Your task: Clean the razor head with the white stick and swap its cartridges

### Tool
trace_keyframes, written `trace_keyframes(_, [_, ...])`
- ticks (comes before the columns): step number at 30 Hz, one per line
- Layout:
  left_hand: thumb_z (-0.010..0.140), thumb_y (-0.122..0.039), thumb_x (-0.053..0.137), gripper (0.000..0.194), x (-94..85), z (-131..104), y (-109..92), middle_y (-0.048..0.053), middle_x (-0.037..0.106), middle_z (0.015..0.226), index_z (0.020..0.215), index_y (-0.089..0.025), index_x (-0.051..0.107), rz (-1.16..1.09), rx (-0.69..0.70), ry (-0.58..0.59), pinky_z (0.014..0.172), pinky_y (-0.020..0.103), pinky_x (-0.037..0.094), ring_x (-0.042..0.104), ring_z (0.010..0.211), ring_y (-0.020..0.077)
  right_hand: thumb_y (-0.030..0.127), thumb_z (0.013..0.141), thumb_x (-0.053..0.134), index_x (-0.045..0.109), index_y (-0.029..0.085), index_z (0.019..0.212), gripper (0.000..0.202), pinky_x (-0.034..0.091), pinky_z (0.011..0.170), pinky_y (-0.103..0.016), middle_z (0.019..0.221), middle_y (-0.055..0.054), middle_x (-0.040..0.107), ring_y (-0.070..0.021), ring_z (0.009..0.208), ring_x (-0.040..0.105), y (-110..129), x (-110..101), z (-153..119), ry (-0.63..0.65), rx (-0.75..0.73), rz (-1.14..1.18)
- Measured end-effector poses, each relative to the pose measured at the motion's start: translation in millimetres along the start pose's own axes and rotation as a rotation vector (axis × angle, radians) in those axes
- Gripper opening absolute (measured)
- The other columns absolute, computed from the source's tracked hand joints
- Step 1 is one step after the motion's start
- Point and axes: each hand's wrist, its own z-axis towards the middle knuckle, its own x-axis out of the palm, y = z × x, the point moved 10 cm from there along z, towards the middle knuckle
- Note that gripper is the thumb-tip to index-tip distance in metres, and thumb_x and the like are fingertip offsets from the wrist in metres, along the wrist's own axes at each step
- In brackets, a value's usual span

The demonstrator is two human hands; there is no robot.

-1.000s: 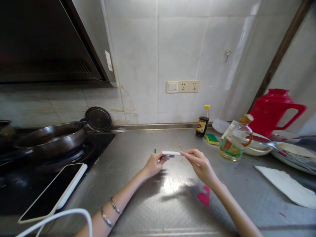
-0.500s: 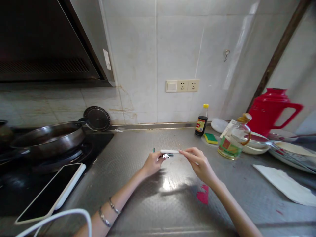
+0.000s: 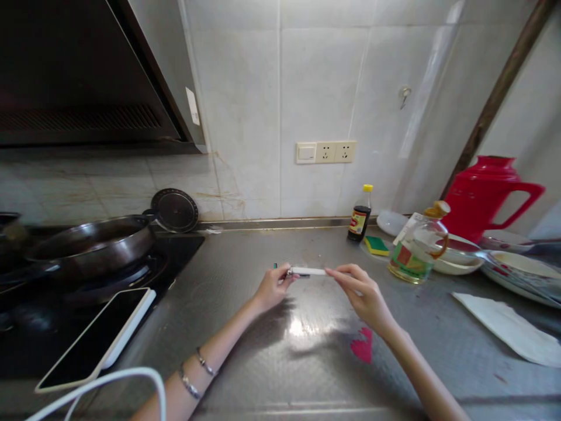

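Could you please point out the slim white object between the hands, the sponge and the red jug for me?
Slim white object [image 3: 312, 271]: head view, middle of its visible length.
Sponge [image 3: 376, 244]: head view, on its green top side.
Red jug [image 3: 475, 202]: head view, middle of its body.

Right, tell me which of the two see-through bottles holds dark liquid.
The yellow-capped sauce bottle, beside the green-and-yellow sponge: its contents look nearly black, whereas the handled oil bottle holds pale yellowish liquid.

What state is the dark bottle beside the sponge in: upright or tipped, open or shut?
Upright and shut: the bottle stands straight on the counter, with a yellow cap on top.
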Motion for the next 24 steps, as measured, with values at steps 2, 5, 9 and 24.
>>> trace_keyframes(2, [0.081,-0.036,0.055,0.021,-1.3,0.2,1.4,0.005,0.066,0.075,0.075,-0.015,0.059,0.013,-0.009,-0.015,0.064,0.023,0.042,0.058,0.069,0.0147,0.020,0.089,0.043,0.060,0.030,0.115,0.032,0.043,0.073,-0.031,0.092,-0.006,0.056,-0.0174,0.085,0.055,-8.0,-6.1,-4.8,-0.026,0.012,0.006])
trace_keyframes(5, [0.081,-0.036,0.055,0.022,-2.1,-0.1,1.1,0.004,0.066,0.074,0.075,-0.015,0.059,0.032,-0.010,-0.035,0.063,0.022,0.041,0.058,0.067,0.0138,0.019,0.089,0.045,0.060,0.030,0.114,0.031,0.043,0.073,-0.032,0.093,-0.006,0.056,-0.0176,0.085,0.054,-7.7,-10.7,-3.4,-0.051,0.002,0.010])
trace_keyframes(9, [0.082,-0.035,0.054,0.022,-0.5,-0.6,-3.0,0.004,0.065,0.073,0.077,-0.015,0.061,0.026,0.002,-0.026,0.063,0.021,0.041,0.057,0.067,0.0133,0.019,0.088,0.045,0.062,0.030,0.112,0.031,0.042,0.075,-0.033,0.093,-0.006,0.057,-0.0182,0.087,0.054,9.7,-2.7,10.0,-0.045,-0.041,-0.004])
trace_keyframes(24, [0.082,-0.037,0.053,0.023,-3.5,1.6,-0.7,0.004,0.066,0.075,0.080,-0.016,0.062,0.030,0.007,-0.033,0.067,0.023,0.044,0.059,0.071,0.0150,0.024,0.089,0.044,0.063,0.029,0.112,0.030,0.045,0.074,-0.031,0.092,-0.006,0.058,-0.0176,0.087,0.056,3.0,-2.0,20.4,-0.031,0.000,0.062])
